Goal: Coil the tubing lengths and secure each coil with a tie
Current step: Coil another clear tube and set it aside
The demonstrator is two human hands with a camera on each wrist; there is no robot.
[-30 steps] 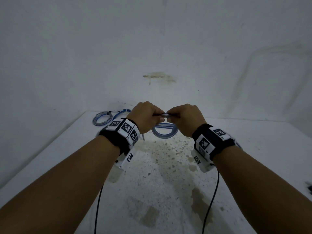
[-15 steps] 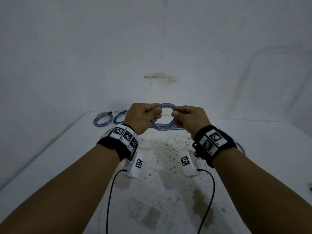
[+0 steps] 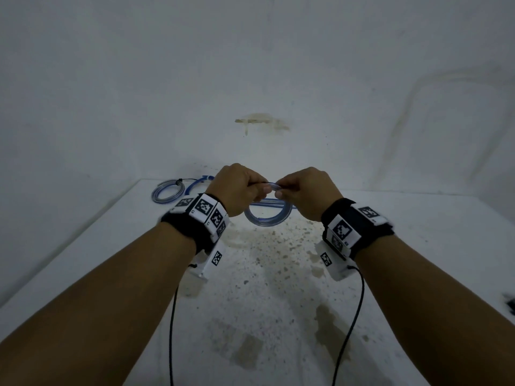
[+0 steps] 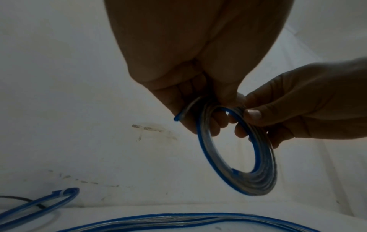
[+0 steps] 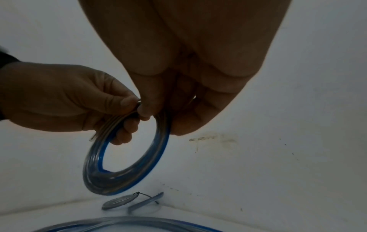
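Note:
A small coil of clear, blue-striped tubing [image 3: 267, 220] hangs in the air above the white table [image 3: 404, 274]. My left hand [image 3: 239, 188] grips its top left part, fingers curled round the loops. My right hand [image 3: 303, 193] pinches the top right part. The left wrist view shows the coil [image 4: 266, 172] below my left hand's fingers [image 4: 216, 125], with a loose tube end [image 4: 179, 117] sticking out. In the right wrist view the same coil [image 5: 95, 169] hangs from both hands. No tie shows on it.
Two tied tubing coils [image 3: 167, 190] [image 3: 199, 182] lie at the table's far left corner by the wall. A longer length of tubing [image 4: 178, 219] lies on the table under the hands. Wrist camera cables [image 3: 171, 330] hang down. A dark object [image 3: 510, 305] sits at the right edge.
The hands tilted the coil upright half a second ago, then dropped it back so it hangs down; both hands have moved closer together at its top.

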